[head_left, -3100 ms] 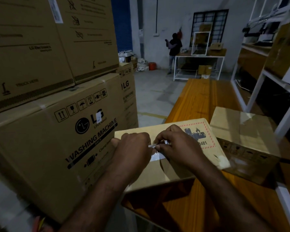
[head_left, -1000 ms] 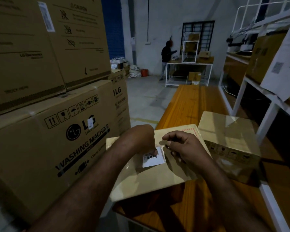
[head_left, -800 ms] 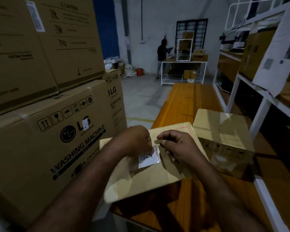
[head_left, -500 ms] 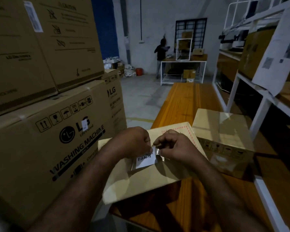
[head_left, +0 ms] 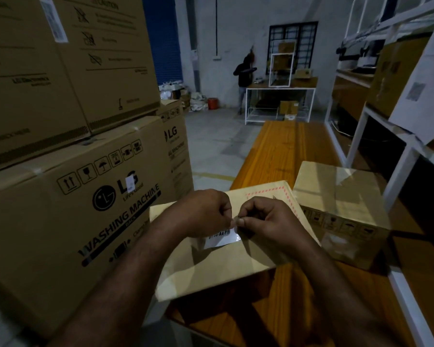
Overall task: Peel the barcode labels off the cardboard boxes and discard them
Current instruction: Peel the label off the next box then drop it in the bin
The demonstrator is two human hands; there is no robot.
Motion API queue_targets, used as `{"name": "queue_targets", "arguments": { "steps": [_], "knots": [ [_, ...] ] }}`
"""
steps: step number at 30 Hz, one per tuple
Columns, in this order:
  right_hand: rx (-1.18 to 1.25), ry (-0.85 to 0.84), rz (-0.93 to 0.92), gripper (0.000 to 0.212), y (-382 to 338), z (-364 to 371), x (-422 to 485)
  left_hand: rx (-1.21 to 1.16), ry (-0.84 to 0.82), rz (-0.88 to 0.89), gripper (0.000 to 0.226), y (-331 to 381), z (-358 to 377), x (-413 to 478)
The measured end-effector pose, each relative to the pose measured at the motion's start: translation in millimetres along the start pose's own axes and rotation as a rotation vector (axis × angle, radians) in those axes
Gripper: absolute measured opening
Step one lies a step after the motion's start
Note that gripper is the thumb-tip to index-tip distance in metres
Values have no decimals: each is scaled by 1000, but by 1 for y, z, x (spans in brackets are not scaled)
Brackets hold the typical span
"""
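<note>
A flat cardboard box (head_left: 218, 269) lies on the near end of the wooden table (head_left: 286, 151), overhanging its front edge. A white barcode label (head_left: 222, 239) with black print sits on the box's top. My left hand (head_left: 203, 214) and my right hand (head_left: 268, 224) meet just above the label's upper edge, both with fingers curled. My right thumb and fingers pinch the label's top right corner, and my left fingertips pinch the edge beside them. The left part of the label is hidden under my left hand.
A second, taller cardboard box (head_left: 341, 209) stands to the right on the table. Large washing machine cartons (head_left: 68, 204) are stacked close on the left. White shelving (head_left: 386, 136) runs along the right. A person (head_left: 244, 78) stands at a far table.
My right hand came back to the label from the right and closed its fingers on the label's top edge next to my left hand. The view shifted slightly.
</note>
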State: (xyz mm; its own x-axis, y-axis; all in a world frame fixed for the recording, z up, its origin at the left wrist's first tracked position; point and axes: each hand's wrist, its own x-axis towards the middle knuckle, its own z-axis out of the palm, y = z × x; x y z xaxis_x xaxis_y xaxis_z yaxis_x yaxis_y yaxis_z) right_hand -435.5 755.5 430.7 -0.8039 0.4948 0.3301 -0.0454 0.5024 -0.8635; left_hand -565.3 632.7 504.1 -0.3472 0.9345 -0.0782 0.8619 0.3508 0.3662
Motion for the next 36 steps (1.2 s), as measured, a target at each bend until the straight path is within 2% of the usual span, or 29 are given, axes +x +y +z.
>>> {"name": "queue_targets", "arguments": {
  "steps": [5, 7, 11, 15, 18, 22, 27, 31, 36],
  "knots": [
    [-14, 67, -31, 3, 7, 3, 0, 38, -36, -26, 34, 3, -1, 1],
    [-5, 75, -39, 4, 7, 4, -1, 40, -23, -58, 37, 3, 1, 2],
    [21, 134, -45, 9, 10, 4, -2, 68, -2, -33, 23, 1, 2, 3],
    [-112, 264, -101, 31, 11, 4, -1, 15, 9, -26, 17, -5, 3, 1],
    [-188, 161, -49, 32, 8, 3, 0, -23, 53, -10, 16, -8, 6, 0],
    [-366, 43, 11, 11, 2, -2, 1, -61, 86, 1, 13, -11, 8, -2],
    [-209, 103, -34, 11, 5, -2, -6, -53, 88, 33, 13, -13, 9, -3],
    [-173, 139, -90, 6, 11, 1, -11, -70, 80, 47, 17, -15, 9, -3],
    [-7, 158, 0, 15, 10, 1, -17, -88, 85, 61, 18, -18, 12, -3]
  ]
}}
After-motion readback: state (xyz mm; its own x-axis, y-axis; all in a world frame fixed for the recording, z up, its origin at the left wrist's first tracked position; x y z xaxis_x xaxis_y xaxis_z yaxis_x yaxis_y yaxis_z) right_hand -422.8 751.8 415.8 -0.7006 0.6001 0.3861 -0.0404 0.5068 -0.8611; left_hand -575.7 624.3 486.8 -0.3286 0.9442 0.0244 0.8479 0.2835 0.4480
